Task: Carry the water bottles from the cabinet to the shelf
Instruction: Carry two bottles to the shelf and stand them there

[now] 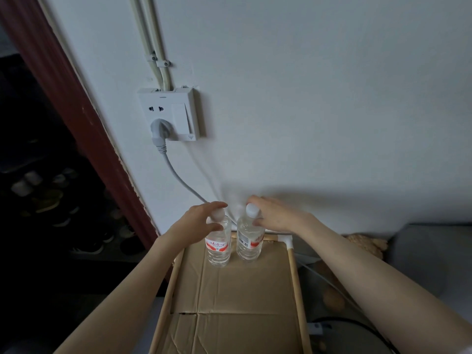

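Water bottles [219,245] upright on shelf [293,272]; each hand [201,218] seemingly pinching a neck.

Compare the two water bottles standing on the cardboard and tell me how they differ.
The left bottle shows its red label's printed front; the right bottle shows a barcode. The left bottle stands nearer the camera; the right bottle sits closer to the wall. Both are clear, upright, white-capped, each held at the neck by a hand.
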`<state>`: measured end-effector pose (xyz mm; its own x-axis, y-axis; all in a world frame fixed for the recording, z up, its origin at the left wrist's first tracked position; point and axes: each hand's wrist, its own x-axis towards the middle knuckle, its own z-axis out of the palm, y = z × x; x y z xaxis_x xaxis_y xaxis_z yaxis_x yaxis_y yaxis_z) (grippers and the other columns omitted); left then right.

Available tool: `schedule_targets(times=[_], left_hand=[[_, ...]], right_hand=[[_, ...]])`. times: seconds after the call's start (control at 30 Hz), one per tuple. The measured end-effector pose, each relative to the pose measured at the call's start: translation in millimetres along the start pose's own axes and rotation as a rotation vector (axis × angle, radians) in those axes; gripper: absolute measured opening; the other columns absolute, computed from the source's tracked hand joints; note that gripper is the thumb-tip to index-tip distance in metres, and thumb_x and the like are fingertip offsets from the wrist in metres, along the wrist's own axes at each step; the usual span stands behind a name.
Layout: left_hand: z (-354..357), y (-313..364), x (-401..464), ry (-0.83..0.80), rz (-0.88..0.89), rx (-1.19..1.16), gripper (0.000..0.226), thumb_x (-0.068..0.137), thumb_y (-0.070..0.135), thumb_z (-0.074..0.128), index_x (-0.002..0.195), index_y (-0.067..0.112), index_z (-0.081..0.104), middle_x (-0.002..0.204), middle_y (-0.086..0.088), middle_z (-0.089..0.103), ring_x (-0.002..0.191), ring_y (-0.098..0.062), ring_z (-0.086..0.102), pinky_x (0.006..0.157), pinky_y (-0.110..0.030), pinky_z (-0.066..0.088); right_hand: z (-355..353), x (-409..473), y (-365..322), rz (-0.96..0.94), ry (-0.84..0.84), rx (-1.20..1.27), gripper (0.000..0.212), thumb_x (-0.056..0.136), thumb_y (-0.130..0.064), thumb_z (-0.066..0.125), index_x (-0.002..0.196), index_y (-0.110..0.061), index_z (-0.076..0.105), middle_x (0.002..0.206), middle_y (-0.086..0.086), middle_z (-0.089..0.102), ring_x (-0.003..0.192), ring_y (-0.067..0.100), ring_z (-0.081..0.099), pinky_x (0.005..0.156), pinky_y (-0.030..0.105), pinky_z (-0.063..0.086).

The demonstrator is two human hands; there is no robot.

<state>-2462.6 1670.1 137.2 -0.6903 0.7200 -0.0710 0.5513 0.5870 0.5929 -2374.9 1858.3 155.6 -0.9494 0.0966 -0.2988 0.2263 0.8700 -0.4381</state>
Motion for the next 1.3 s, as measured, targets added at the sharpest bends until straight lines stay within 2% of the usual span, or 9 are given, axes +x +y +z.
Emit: schedule_targets(times=[0.1, 0.2, 0.27, 0.33, 0.43, 0.6, 0.83, 1.13, 1.3], left_hand=[[2, 0, 0, 0.052, -0.018, -0.039, 0.040, 0.079, 0.012, 0.066, 0.116, 0.022, 0.054, 0.107, -0.003, 0.064, 0.100, -0.023, 0.056, 0.086, -0.035, 0.045], [5, 6, 3, 0.115, -0.040, -0.034, 0.036, 0.081, 0.009, 0.063, 0.115, 0.017, 0.053, 0.105, -0.005, 0.063, 0.094, -0.023, 0.053, 0.079, -0.030, 0.042], [6, 10, 7, 0.142, -0.041, -0.024, 0.036, 0.081, 0.008, 0.062, 0.116, 0.015, 0.053, 0.107, -0.008, 0.063, 0.097, -0.025, 0.054, 0.079, -0.029, 0.041], [7, 13, 10, 0.156, -0.041, -0.018, 0.037, 0.081, 0.006, 0.062, 0.116, 0.013, 0.053, 0.109, -0.009, 0.063, 0.100, -0.027, 0.054, 0.080, -0.030, 0.040], [7, 14, 16, 0.175, -0.039, -0.014, 0.037, 0.080, 0.003, 0.062, 0.115, 0.011, 0.053, 0.109, -0.011, 0.063, 0.099, -0.029, 0.054, 0.081, -0.030, 0.039], [10, 10, 21, 0.181, -0.051, -0.017, 0.037, 0.080, 0.003, 0.062, 0.115, 0.013, 0.053, 0.108, -0.010, 0.064, 0.098, -0.028, 0.055, 0.083, -0.034, 0.042], [12, 7, 21, 0.209, -0.043, -0.059, 0.038, 0.081, 0.009, 0.063, 0.118, 0.015, 0.053, 0.108, -0.010, 0.065, 0.100, -0.028, 0.057, 0.088, -0.039, 0.045], [13, 7, 25, 0.227, -0.045, -0.053, 0.036, 0.081, 0.006, 0.063, 0.115, 0.014, 0.054, 0.107, -0.014, 0.065, 0.099, -0.032, 0.057, 0.087, -0.042, 0.046], [15, 8, 26, 0.258, -0.050, -0.060, 0.034, 0.082, 0.006, 0.061, 0.114, 0.015, 0.055, 0.105, -0.013, 0.065, 0.097, -0.030, 0.057, 0.084, -0.039, 0.046]], right_hand=[[0, -2, -2, 0.006, 0.008, 0.034, 0.027, 0.088, -0.023, 0.055, 0.109, -0.018, 0.039, 0.092, 0.004, 0.048, 0.083, 0.024, 0.047, 0.062, 0.033, 0.037], [2, 0, -5, 0.035, 0.059, 0.078, 0.027, 0.086, -0.030, 0.059, 0.101, -0.021, 0.038, 0.083, -0.003, 0.046, 0.080, 0.022, 0.048, 0.060, 0.032, 0.036], [6, 3, -7, 0.042, 0.117, 0.088, 0.031, 0.085, -0.032, 0.060, 0.104, -0.016, 0.042, 0.088, 0.001, 0.052, 0.082, 0.024, 0.051, 0.062, 0.033, 0.038], [10, 7, -10, 0.037, 0.170, 0.076, 0.033, 0.085, -0.030, 0.061, 0.106, -0.012, 0.044, 0.098, 0.009, 0.057, 0.085, 0.027, 0.052, 0.058, 0.031, 0.033], [13, 12, -10, 0.024, 0.229, 0.094, 0.033, 0.086, -0.029, 0.060, 0.107, -0.009, 0.044, 0.104, 0.014, 0.060, 0.092, 0.031, 0.055, 0.063, 0.029, 0.031], [16, 19, -5, 0.024, 0.264, 0.140, 0.034, 0.085, -0.030, 0.060, 0.108, -0.011, 0.045, 0.105, 0.014, 0.063, 0.093, 0.032, 0.058, 0.066, 0.031, 0.038], [23, 21, 3, 0.004, 0.318, 0.189, 0.038, 0.082, -0.037, 0.063, 0.112, -0.019, 0.048, 0.107, 0.004, 0.065, 0.096, 0.024, 0.059, 0.078, 0.041, 0.050], [27, 27, 6, 0.025, 0.309, 0.289, 0.041, 0.081, -0.033, 0.066, 0.116, -0.021, 0.048, 0.113, 0.003, 0.062, 0.102, 0.023, 0.057, 0.085, 0.039, 0.048], [29, 28, 6, 0.025, 0.324, 0.290, 0.038, 0.081, -0.034, 0.065, 0.113, -0.021, 0.048, 0.110, 0.002, 0.062, 0.100, 0.021, 0.057, 0.082, 0.037, 0.048]])
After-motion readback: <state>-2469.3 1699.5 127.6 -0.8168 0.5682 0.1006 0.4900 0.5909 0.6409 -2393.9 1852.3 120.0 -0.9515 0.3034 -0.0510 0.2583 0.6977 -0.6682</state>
